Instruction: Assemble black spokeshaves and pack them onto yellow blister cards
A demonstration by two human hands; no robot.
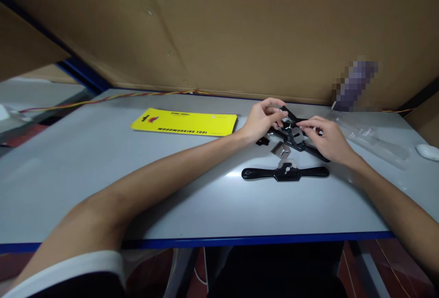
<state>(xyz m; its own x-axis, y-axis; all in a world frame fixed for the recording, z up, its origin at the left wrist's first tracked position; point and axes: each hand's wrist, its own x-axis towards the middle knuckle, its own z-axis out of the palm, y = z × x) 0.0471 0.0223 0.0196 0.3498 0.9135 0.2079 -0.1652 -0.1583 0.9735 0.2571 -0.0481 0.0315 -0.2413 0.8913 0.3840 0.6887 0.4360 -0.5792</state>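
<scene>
A black two-handled tool (286,172) with a metal plate lies flat on the grey table. Behind it is a cluster of black tools (295,139) with a round silver piece on top. A loose metal blade (281,150) rests between them. My left hand (265,117) is at the cluster's left side, fingers bent and thumb near the forefinger; anything between them is too small to name. At the right side, my right hand (324,134) has thumb and forefinger pressed together over the cluster, and what they hold is hidden.
A yellow card (185,122) lies on the table (192,206) to the left. Clear plastic packaging (377,145) and a white mouse (428,151) are at the right. Twisted cables (137,94) run along the back, below a cardboard wall.
</scene>
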